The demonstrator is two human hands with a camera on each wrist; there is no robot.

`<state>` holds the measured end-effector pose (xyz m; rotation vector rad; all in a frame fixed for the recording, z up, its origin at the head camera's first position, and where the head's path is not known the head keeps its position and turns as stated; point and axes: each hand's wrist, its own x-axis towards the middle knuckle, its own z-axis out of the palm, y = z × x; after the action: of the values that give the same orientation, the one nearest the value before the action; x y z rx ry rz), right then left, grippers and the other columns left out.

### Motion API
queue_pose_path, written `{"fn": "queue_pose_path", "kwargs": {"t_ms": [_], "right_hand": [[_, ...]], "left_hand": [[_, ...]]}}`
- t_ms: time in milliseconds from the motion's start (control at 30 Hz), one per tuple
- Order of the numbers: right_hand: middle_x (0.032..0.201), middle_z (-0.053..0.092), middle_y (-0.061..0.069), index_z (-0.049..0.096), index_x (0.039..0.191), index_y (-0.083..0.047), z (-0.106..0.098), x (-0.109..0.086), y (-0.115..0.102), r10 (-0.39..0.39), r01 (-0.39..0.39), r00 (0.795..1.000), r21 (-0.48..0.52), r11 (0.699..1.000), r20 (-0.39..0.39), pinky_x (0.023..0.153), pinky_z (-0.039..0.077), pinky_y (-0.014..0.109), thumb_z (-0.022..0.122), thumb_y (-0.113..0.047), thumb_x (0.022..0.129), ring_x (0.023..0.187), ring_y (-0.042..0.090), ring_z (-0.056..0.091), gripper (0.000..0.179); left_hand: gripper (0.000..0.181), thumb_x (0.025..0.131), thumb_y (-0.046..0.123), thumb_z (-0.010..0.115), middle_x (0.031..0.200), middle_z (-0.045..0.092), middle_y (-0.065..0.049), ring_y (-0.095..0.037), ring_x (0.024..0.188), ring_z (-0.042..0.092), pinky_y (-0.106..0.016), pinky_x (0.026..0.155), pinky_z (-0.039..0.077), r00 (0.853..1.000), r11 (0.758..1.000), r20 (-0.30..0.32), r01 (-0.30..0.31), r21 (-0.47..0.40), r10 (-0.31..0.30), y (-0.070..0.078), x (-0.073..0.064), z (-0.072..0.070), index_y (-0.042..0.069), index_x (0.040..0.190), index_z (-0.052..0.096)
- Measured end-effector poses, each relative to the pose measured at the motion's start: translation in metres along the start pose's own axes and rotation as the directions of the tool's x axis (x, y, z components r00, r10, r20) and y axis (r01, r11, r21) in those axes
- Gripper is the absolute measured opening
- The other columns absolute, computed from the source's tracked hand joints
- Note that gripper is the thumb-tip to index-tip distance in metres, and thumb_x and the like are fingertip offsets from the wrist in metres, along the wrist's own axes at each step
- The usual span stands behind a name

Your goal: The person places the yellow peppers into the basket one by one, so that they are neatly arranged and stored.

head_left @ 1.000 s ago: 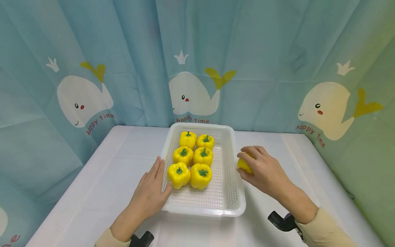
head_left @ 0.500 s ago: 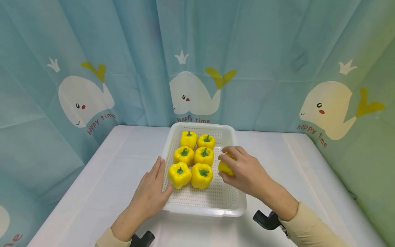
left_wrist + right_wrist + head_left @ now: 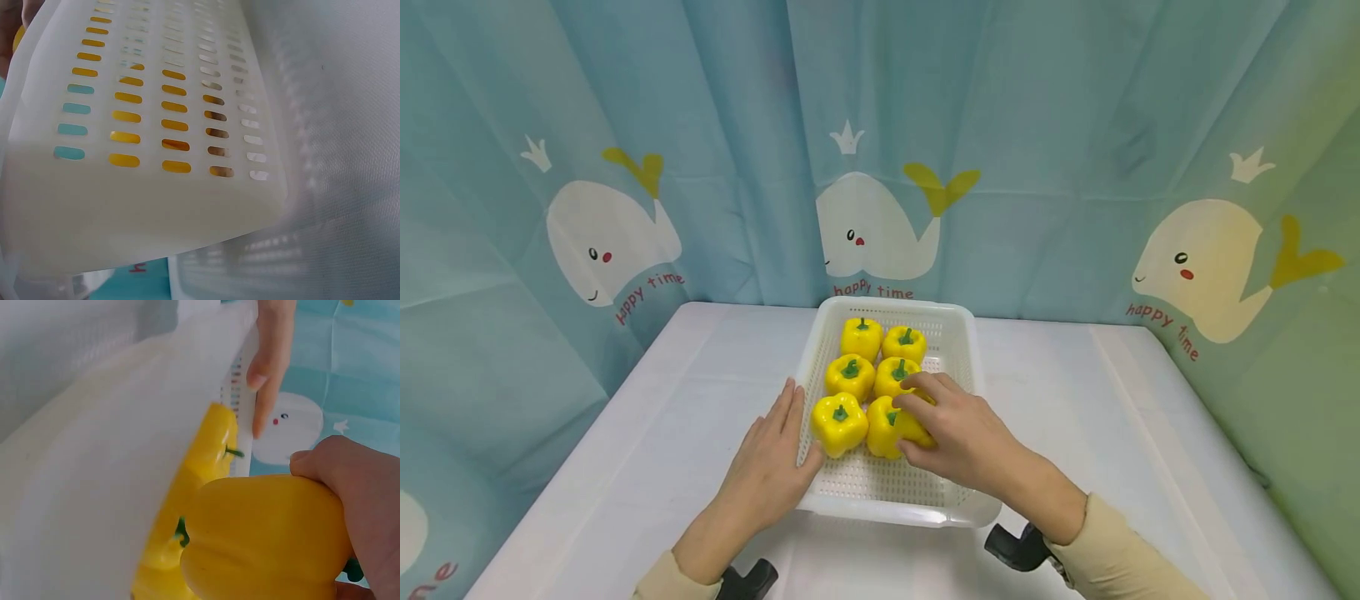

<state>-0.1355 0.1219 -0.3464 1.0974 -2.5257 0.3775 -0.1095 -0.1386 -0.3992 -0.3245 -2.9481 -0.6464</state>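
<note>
A white perforated plastic basket [image 3: 895, 510] stands on the table, with several yellow bell peppers with green stems, such as the front-left bell pepper [image 3: 839, 423], standing in two columns toward its left side. Over the basket, my right hand [image 3: 962, 433] grips another yellow bell pepper [image 3: 269, 537] between thumb and fingers. In the head view that pepper overlaps the front-right one; whether they touch I cannot tell. My left hand [image 3: 767, 467] rests along the basket's left rim, fingers straight. The left wrist view shows the basket's slotted side wall [image 3: 125, 206], with yellow showing through.
A white cloth covers the table [image 3: 1075, 400] on both sides of the basket. Behind it hangs a blue curtain [image 3: 1037, 150] with whale prints. Black wrist mounts, one being the right mount [image 3: 1017, 546], sit under both wrists.
My right hand has carried the held bell pepper leftward, from beyond the basket's right rim to over the peppers inside. The left hand has stayed on the left rim.
</note>
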Motion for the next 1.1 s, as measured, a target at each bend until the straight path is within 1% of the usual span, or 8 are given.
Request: {"fn": "queue_pose_path", "kwargs": {"t_ms": [133, 267, 367, 500, 667, 900, 1100], "right_hand": [[0.122, 0.062, 0.003, 0.070, 0.113, -0.015, 0.005, 0.003, -0.007, -0.011, 0.009, 0.999, 0.052, 0.999, 0.044, 0.075, 0.058, 0.027, 0.078, -0.030, 0.081, 0.111, 0.018, 0.060, 0.037], [0.120, 0.062, 0.000, 0.070, 0.112, -0.016, 0.011, 0.006, -0.014, -0.010, 0.002, 0.996, 0.096, 0.995, 0.088, 0.075, 0.056, 0.024, 0.077, -0.032, 0.082, 0.109, 0.016, 0.059, 0.035], [0.118, 0.062, -0.001, 0.070, 0.112, -0.016, 0.014, 0.008, -0.019, -0.016, 0.003, 0.994, 0.123, 0.992, 0.106, 0.076, 0.056, 0.023, 0.077, -0.032, 0.082, 0.108, 0.015, 0.060, 0.035], [0.120, 0.062, 0.000, 0.070, 0.114, -0.015, 0.019, 0.011, -0.023, -0.039, 0.020, 0.991, 0.150, 0.989, 0.127, 0.081, 0.057, 0.024, 0.076, -0.033, 0.083, 0.109, 0.015, 0.060, 0.036], [0.122, 0.063, 0.000, 0.070, 0.116, -0.016, 0.026, 0.015, -0.027, -0.070, 0.042, 0.985, 0.173, 0.984, 0.155, 0.087, 0.056, 0.025, 0.075, -0.033, 0.085, 0.108, 0.013, 0.060, 0.036], [0.117, 0.062, -0.003, 0.069, 0.116, -0.017, 0.037, 0.018, -0.028, -0.109, 0.061, 0.970, 0.218, 0.974, 0.215, 0.087, 0.053, 0.019, 0.074, -0.031, 0.087, 0.101, 0.010, 0.058, 0.032], [0.119, 0.061, -0.003, 0.068, 0.117, -0.016, 0.042, 0.019, -0.028, -0.150, 0.091, 0.961, 0.246, 0.965, 0.233, 0.094, 0.050, 0.018, 0.076, -0.032, 0.087, 0.102, 0.009, 0.057, 0.035]], "left_hand": [[0.076, 0.096, 0.032, 0.051, 0.165, 0.014, -0.019, -0.038, 0.150, 0.026, -0.065, 0.115, 0.027, 1.000, 1.000, -0.004, 0.000, 0.001, 0.000, 0.000, 0.000, 0.000, -0.003, 0.155, 0.020], [0.076, 0.095, 0.033, 0.052, 0.165, 0.015, -0.020, -0.038, 0.150, 0.027, -0.065, 0.115, 0.028, 1.000, 1.000, -0.011, -0.003, 0.007, 0.003, 0.000, -0.001, 0.000, -0.003, 0.155, 0.021], [0.076, 0.095, 0.032, 0.052, 0.165, 0.016, -0.020, -0.038, 0.149, 0.028, -0.065, 0.114, 0.029, 1.000, 1.000, -0.017, -0.005, 0.012, 0.005, 0.000, -0.001, 0.000, -0.004, 0.155, 0.021], [0.076, 0.095, 0.033, 0.052, 0.165, 0.017, -0.020, -0.037, 0.149, 0.029, -0.065, 0.114, 0.029, 1.000, 1.000, -0.020, -0.002, 0.020, 0.002, -0.001, -0.001, 0.000, -0.003, 0.155, 0.022], [0.076, 0.095, 0.033, 0.052, 0.165, 0.017, -0.019, -0.037, 0.149, 0.029, -0.065, 0.114, 0.029, 1.000, 1.000, -0.011, 0.004, 0.026, -0.004, -0.001, -0.001, 0.000, -0.003, 0.155, 0.022], [0.077, 0.095, 0.033, 0.054, 0.165, 0.016, -0.019, -0.038, 0.149, 0.030, -0.066, 0.113, 0.030, 1.000, 1.000, -0.017, -0.010, 0.026, 0.011, 0.000, -0.001, -0.001, -0.003, 0.155, 0.021], [0.076, 0.096, 0.033, 0.053, 0.165, 0.016, -0.019, -0.038, 0.148, 0.030, -0.066, 0.113, 0.030, 0.999, 0.999, -0.024, -0.022, 0.026, 0.023, 0.000, -0.001, -0.001, -0.004, 0.155, 0.022]]}}
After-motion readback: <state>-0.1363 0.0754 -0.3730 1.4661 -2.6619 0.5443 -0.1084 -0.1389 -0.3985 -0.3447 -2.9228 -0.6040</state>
